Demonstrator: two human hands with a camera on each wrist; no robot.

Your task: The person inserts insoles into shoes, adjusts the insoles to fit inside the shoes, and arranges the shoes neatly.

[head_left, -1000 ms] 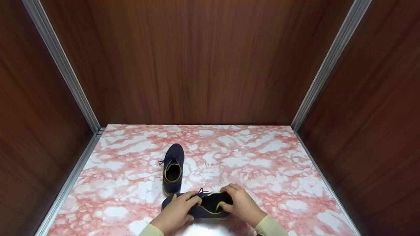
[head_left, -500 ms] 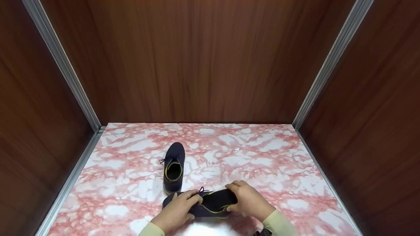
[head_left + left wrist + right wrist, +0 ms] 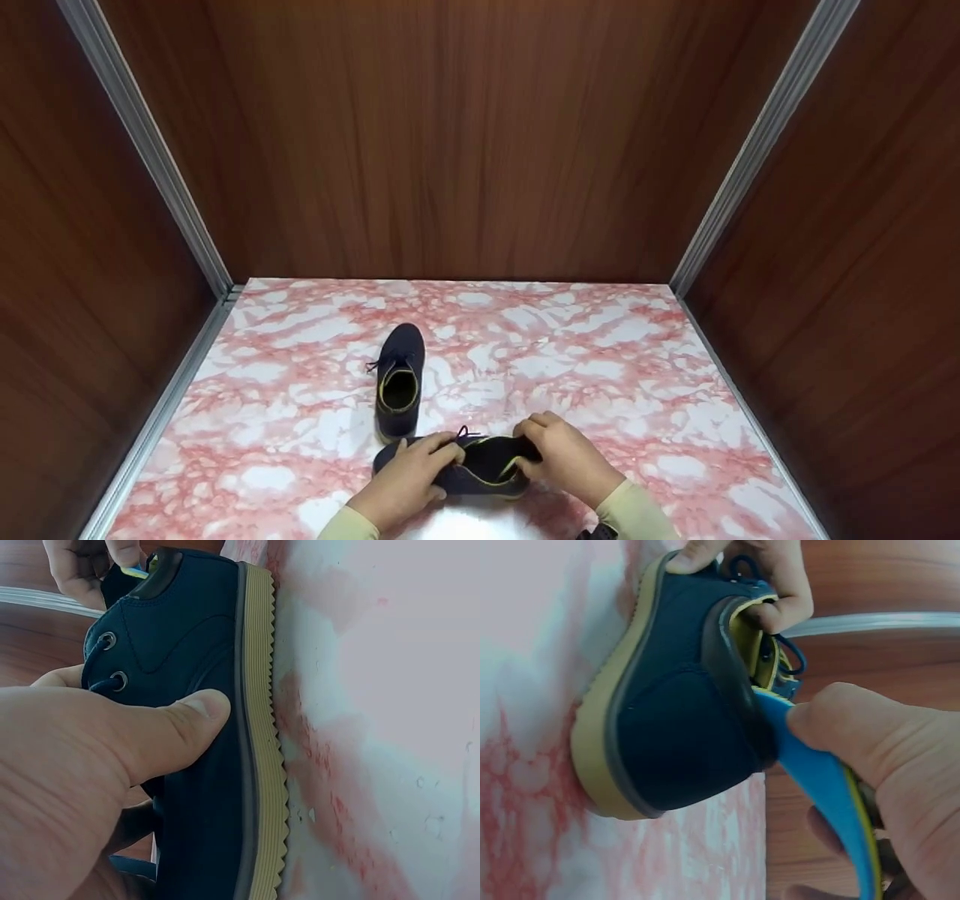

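A dark navy lace-up shoe [image 3: 480,486] with a tan ridged sole lies sideways at the front of the tabletop, toe to the left. My left hand [image 3: 409,476] grips its front part; in the left wrist view the thumb presses the shoe's side below the lace eyelets. At the heel end, my right hand [image 3: 571,459] pinches an insole [image 3: 821,776], blue with a yellow edge in the right wrist view. One end of this insole is inside the shoe opening, while the rear end sticks out past the heel collar. Its far end is hidden inside the shoe.
A matching navy shoe [image 3: 401,351] stands behind the left hand, toe pointing away, its heel close to the held shoe's toe. Brown wood-grain panels [image 3: 465,142] with grey metal corner posts enclose the red-and-white marbled tabletop [image 3: 600,352] at back and sides.
My right hand has shifted slightly right, away from the heel. The insole lay flatter half a second ago and now bends or tilts at the heel again. Left hand and both shoes stay about in place.
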